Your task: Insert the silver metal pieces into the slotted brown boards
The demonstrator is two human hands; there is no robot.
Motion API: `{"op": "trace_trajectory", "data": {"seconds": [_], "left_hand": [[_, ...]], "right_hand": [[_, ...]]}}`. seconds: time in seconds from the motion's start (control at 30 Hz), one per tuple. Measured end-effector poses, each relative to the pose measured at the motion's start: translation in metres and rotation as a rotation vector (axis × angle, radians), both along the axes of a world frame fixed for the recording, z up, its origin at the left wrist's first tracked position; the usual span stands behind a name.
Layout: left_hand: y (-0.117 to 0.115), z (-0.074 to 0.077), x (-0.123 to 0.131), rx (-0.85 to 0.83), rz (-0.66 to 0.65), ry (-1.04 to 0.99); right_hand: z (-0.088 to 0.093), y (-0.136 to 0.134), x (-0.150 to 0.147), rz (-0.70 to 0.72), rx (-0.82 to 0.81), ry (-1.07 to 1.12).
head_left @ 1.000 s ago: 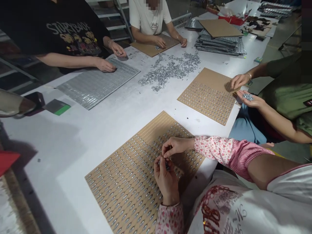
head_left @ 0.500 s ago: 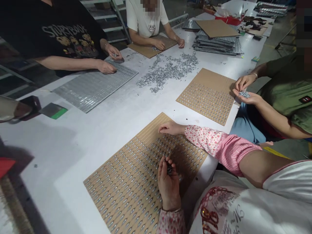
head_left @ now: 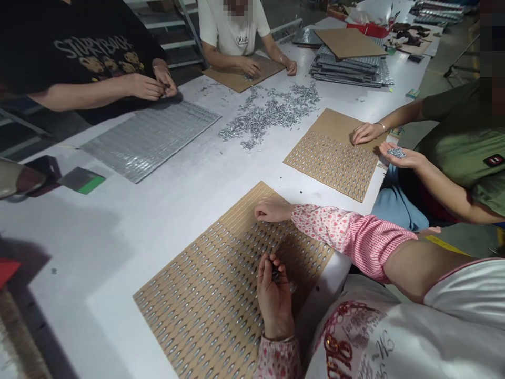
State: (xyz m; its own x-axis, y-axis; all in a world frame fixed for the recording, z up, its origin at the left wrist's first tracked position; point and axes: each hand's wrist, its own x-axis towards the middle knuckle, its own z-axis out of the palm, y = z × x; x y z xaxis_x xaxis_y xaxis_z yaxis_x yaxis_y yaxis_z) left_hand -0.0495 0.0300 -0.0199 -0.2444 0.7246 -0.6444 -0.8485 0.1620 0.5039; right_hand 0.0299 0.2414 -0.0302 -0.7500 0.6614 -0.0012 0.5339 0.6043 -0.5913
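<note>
In front of me lies a brown grooved board (head_left: 258,197) with rows of small silver, spindle-shaped metal pieces (head_left: 203,266) set across most of it. My left hand (head_left: 276,302), palm up over the board's near right part, curls around a small handful of dark grey metal pieces (head_left: 275,271). Near the far end of those rows, beside bare grooves, my right hand (head_left: 272,209) rests low on the board, its fingers pinched together. Whatever sits between those fingertips is hidden.
A loose heap of metal pieces (head_left: 272,113) lies mid-table. Co-workers sit around with a silver-covered board (head_left: 153,139), a part-filled board (head_left: 327,155) and a brown board (head_left: 224,79). Stacked boards (head_left: 347,68) stand at the back. A green-edged block (head_left: 82,180) is at left.
My right hand has shifted slightly left and its fingers are more curled. My left hand stays nearly still. The right co-worker's hand has moved onto their board; the left co-worker's hands have drawn together.
</note>
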Motion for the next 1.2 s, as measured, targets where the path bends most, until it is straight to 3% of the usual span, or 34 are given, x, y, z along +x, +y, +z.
{"op": "trace_trajectory", "data": {"seconds": [0.1, 0.17, 0.3, 0.37, 0.47, 0.57, 0.67, 0.77, 0.9, 1.0, 1.1, 1.2], "left_hand": [[0.003, 0.0, -0.001, -0.007, 0.009, 0.032], [0.005, 0.0, -0.001, -0.018, 0.017, 0.053], [0.011, 0.001, -0.001, 0.002, -0.002, 0.123], [0.014, 0.003, 0.0, 0.033, -0.029, 0.12], [0.017, 0.009, 0.003, 0.052, -0.061, 0.053], [0.019, 0.011, 0.006, 0.025, -0.03, -0.018], [0.017, 0.009, 0.006, 0.002, -0.022, -0.029], [0.013, 0.004, 0.005, -0.006, -0.044, -0.018], [0.008, 0.003, 0.004, -0.031, -0.055, -0.056], [0.007, 0.004, 0.005, -0.047, -0.04, -0.067], [0.008, 0.004, 0.007, -0.049, -0.034, -0.074], [0.008, 0.003, 0.009, -0.037, -0.037, -0.089]], "right_hand": [[0.005, -0.006, 0.001, -0.083, -0.057, 0.067], [0.009, -0.015, 0.005, -0.071, -0.191, 0.154], [0.013, -0.044, 0.017, 0.202, -0.674, 0.352], [0.013, -0.06, 0.023, 0.268, -0.816, 0.443], [0.012, -0.073, 0.027, 0.209, -0.855, 0.539], [0.012, -0.063, 0.029, 0.079, -0.834, 0.602], [0.012, -0.036, 0.032, -0.107, -0.726, 0.638], [0.013, -0.008, 0.036, -0.18, -0.441, 0.431], [0.012, 0.01, 0.037, -0.058, 0.01, 0.023], [0.01, 0.01, 0.032, 0.047, 0.249, -0.168], [0.01, 0.008, 0.026, 0.155, 0.363, -0.255], [0.01, 0.009, 0.023, 0.2, 0.362, -0.266]]}}
